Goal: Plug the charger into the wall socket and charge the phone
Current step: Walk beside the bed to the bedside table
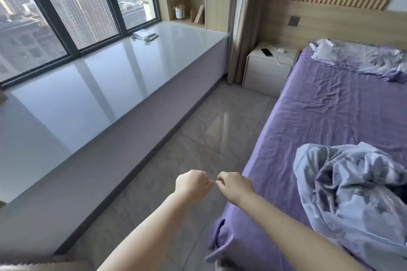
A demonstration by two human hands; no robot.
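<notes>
— Where are your hands?

— Out in front of me above the grey tiled floor (pixel 220 130). My left hand (pixel 193 183) and right hand (pixel 234 185) are both curled into loose fists, knuckles almost touching, gripping nothing.

— And the phone?

— The dark slim phone (pixel 266 52) lies flat on the white rounded bedside table (pixel 264 72), well away from me. The white charger block (pixel 281 51) sits beside it, its white cable (pixel 283 62) looping toward the purple-sheeted bed (pixel 330 112). The dark square wall socket (pixel 294 21) is on the wooden panel above.
</notes>
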